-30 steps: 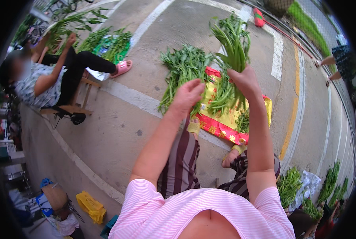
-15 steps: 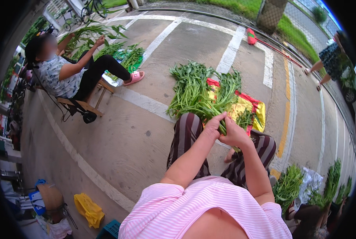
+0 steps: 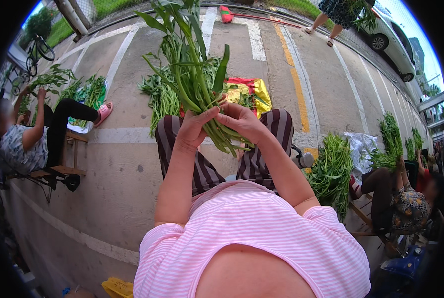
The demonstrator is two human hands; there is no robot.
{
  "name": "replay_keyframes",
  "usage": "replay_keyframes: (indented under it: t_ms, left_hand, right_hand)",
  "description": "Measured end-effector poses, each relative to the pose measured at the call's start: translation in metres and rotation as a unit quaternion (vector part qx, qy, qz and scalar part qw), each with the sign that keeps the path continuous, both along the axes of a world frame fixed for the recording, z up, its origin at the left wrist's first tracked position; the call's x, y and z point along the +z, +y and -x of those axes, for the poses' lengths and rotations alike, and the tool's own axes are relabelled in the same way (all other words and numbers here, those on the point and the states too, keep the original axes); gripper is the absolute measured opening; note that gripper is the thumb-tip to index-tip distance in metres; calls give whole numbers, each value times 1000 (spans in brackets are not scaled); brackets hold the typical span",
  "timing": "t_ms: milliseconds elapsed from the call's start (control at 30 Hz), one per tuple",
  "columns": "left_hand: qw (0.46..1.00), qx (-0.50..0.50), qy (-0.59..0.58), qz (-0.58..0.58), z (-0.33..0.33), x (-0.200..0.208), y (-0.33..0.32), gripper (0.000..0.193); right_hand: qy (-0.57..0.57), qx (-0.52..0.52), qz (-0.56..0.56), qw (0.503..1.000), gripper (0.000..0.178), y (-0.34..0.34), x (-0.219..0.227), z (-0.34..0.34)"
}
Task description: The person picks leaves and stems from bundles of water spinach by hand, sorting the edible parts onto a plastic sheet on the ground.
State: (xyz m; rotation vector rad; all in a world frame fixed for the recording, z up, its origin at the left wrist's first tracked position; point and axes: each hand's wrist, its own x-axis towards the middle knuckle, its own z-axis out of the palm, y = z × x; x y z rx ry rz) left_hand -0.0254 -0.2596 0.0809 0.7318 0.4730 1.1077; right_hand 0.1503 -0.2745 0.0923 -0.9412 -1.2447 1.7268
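Observation:
A bunch of water spinach point(image 3: 193, 82), long green stems with narrow leaves, is held up in front of me above my knees. My left hand point(image 3: 197, 128) is closed round its lower stems. Against it, my right hand point(image 3: 244, 123) pinches the same stems, fingertips meeting the left thumb. Cut stem ends poke out below both hands, and the leafy tops lean away from me. Beyond my knees a pile of water spinach point(image 3: 163, 99) lies on the ground, partly hidden behind the bunch. Beside it is a yellow and red plastic sheet or bag point(image 3: 263, 95) with loose leaves on it.
At left a seated person point(image 3: 20, 139) handles greens. At right lie a heap of greens point(image 3: 331, 171) and silvery plastic point(image 3: 359, 149), near another seated person point(image 3: 412, 211). Someone stands at the far right by a white car point(image 3: 388, 42). A yellow bag point(image 3: 116, 287) lies lower left.
The bunch is now raised upright off the pile, with both hands lifted closer to me and still on its stems. My view has swung to the right.

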Motion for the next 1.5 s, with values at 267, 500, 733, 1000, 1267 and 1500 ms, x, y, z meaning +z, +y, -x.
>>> replay_keyframes:
  t_ms: [267, 500, 733, 1000, 1267, 1500]
  left_hand:
    - [990, 38, -105, 89, -2, -37, -13, 36]
    - [985, 26, -133, 106, -1, -49, -10, 40]
    - [988, 35, -125, 81, -5, -52, -5, 45]
    - [993, 66, 0, 95, -11, -68, 3, 41]
    - [992, 54, -49, 107, -16, -52, 0, 31]
    - [980, 17, -134, 147, -23, -68, 3, 46]
  right_hand:
    - [48, -168, 24, 984, 21, -17, -43, 16]
    - [41, -232, -27, 971, 20, -12, -45, 16]
    - [-47, -254, -109, 960, 29, -9, -47, 24]
    - [-287, -130, -157, 936, 69, -16, -58, 24]
    - [-50, -203, -48, 977, 40, -21, -63, 22]
    - [-141, -259, -162, 942, 29, -17, -56, 20]
